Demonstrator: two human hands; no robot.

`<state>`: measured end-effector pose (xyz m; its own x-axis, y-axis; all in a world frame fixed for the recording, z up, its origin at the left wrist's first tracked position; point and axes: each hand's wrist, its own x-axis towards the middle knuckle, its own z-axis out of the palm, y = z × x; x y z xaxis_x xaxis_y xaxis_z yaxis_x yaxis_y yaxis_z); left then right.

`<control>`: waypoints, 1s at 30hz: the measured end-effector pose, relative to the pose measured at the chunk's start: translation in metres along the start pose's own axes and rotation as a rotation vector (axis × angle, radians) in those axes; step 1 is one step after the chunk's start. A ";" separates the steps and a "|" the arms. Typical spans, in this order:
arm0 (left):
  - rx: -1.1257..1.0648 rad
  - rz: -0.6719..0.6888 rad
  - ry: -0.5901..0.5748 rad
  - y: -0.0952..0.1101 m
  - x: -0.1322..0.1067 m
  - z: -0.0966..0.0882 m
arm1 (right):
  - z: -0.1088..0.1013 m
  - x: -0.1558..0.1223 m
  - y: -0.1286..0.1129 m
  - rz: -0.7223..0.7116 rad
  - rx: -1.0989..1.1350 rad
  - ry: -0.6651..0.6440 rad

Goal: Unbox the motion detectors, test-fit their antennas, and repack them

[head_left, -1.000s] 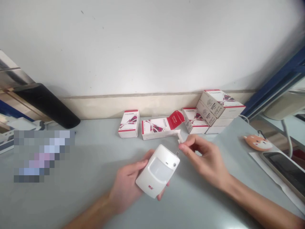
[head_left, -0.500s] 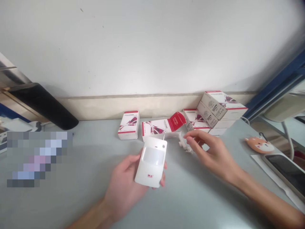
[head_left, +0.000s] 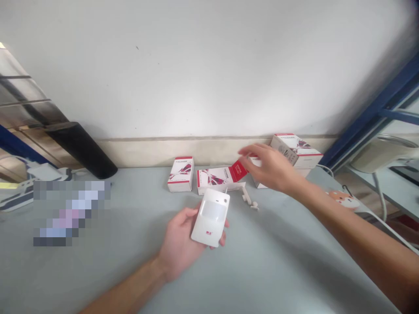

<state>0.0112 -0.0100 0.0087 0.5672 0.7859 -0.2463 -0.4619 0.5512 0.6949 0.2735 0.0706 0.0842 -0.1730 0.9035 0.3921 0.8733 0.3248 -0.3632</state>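
Note:
My left hand [head_left: 185, 235] is wrapped around a white motion detector [head_left: 210, 218], its lens window facing up and a short antenna at its top. My right hand [head_left: 268, 165] is raised above the red flap [head_left: 240, 171] of an opened white-and-red box [head_left: 216, 178]. Its thumb and forefinger are a little apart, and I see nothing between them; the other fingers are partly hidden. A small white plastic bracket [head_left: 248, 198] lies on the table just below that hand, beside the opened box.
One closed box [head_left: 181, 174] stands left of the opened one. Stacked boxes [head_left: 303, 148] are at the right, partly behind my right hand. A black cylinder [head_left: 81, 150] leans at the left. An orange animal-face item [head_left: 343, 199] lies to the right, behind my forearm.
My right hand has moved up and left, away from the white bracket to above the red flap. My left hand keeps the detector in nearly the same place. The view has shifted slightly.

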 end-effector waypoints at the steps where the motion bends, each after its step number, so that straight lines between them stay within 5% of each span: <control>1: -0.002 0.009 0.003 0.001 0.000 0.001 | 0.002 0.017 -0.007 -0.018 -0.086 -0.142; 2: -0.004 0.021 0.006 0.002 0.000 0.001 | 0.005 0.033 -0.014 -0.039 -0.190 -0.297; 5: -0.025 0.068 0.012 0.004 -0.001 0.002 | 0.018 0.071 -0.027 -0.044 -0.262 -0.469; 10: -0.007 0.127 0.018 0.008 -0.002 -0.002 | 0.027 0.085 -0.030 -0.066 -0.321 -0.409; 17: -0.018 0.152 0.041 0.012 -0.004 0.002 | -0.003 0.028 -0.020 -0.281 -0.349 0.004; 22: -0.010 0.125 -0.001 0.005 -0.006 0.006 | 0.001 -0.030 0.011 -0.479 -0.357 0.336; 25: -0.032 0.083 -0.018 -0.001 -0.005 0.007 | 0.017 -0.051 0.023 -0.466 -0.330 0.387; 30: -0.078 -0.028 0.012 -0.003 -0.005 0.010 | 0.037 -0.070 0.025 -0.418 -0.191 0.280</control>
<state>0.0167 -0.0181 0.0150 0.5724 0.7732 -0.2730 -0.4980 0.5923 0.6334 0.2903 0.0262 0.0162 -0.4184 0.5907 0.6900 0.8279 0.5604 0.0223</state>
